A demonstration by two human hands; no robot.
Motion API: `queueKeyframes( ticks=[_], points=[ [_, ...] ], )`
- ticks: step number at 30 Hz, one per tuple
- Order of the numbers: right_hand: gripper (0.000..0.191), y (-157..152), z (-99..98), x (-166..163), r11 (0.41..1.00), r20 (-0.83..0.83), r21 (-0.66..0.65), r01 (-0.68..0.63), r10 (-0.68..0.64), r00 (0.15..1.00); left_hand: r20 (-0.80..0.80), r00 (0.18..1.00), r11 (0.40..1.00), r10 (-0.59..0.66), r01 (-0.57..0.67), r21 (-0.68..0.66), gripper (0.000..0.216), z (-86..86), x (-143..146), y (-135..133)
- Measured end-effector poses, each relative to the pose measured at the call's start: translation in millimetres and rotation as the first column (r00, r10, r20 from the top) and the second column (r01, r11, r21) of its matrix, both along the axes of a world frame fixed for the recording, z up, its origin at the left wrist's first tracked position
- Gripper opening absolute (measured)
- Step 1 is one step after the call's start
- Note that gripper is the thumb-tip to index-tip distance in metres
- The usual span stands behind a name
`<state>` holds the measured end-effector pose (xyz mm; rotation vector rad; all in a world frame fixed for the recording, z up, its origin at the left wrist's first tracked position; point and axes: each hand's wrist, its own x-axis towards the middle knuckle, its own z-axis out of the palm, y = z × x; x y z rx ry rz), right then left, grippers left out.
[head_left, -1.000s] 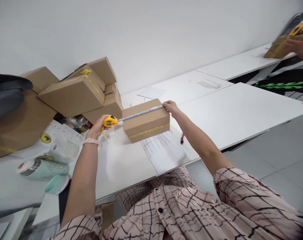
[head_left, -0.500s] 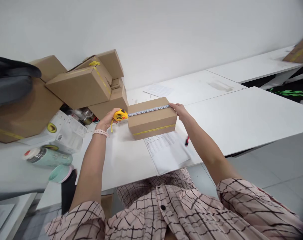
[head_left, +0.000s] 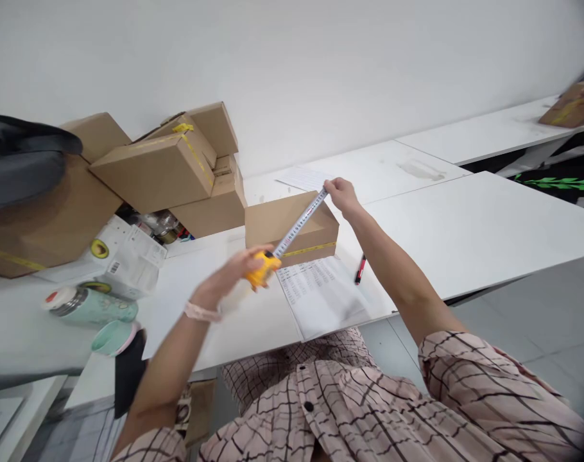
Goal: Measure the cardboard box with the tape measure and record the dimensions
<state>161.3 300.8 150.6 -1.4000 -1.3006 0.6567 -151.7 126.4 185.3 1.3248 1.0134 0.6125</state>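
Observation:
A closed cardboard box (head_left: 273, 221) with yellow tape sits on the white table (head_left: 465, 224) in front of me. My left hand (head_left: 239, 269) is closed round a yellow tape measure case (head_left: 262, 269), blurred by motion, near the box's front left corner. Its steel blade (head_left: 299, 223) runs diagonally over the box top to my right hand (head_left: 341, 194), which pinches the blade's end above the box's far right corner. A printed sheet (head_left: 321, 292) lies before the box, with a red and black pen (head_left: 359, 269) beside it.
Stacked cardboard boxes (head_left: 157, 170) stand at the left, with white cartons (head_left: 128, 256), a mint flask (head_left: 92, 307) and cup (head_left: 110, 337) below them. A dark bag (head_left: 17, 154) is at far left. Another box (head_left: 568, 106) rests on the far right table.
My left hand has swung the tape case from the box's far left end toward me, to its front corner. The blade now lies diagonally across the top; my right hand lifted slightly.

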Motion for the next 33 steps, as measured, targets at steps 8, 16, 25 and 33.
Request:
queueKeyframes(
  ticks=[8, 16, 25, 33],
  points=[
    [0.025, 38, 19.7, -78, 0.967, 0.405, -0.184, -0.176, 0.238, 0.883, 0.485, 0.847, 0.972, 0.218, -0.141, -0.190, 0.063, -45.9, 108, -42],
    [0.024, 53, 4.4, -86, 0.970, 0.555, -0.214, -0.113, 0.216, 0.803, 0.470, 0.825, 0.943, 0.313, -0.214, -0.254, 0.062, -46.7, 115, -27],
    [0.024, 57, 3.1, -85, 0.969, 0.479, -0.192, -0.154, 0.229, 0.848, 0.420, 0.856, 0.947, 0.301, -0.219, -0.233, 0.064, -48.0, 118, -26],
    [0.072, -19, -5.4, 5, 0.987, -0.100, 0.068, -0.148, 0.154, 0.983, 0.273, 0.840, 0.829, 0.468, -0.525, 0.195, 0.062, -61.0, 39, -48]
  ],
)
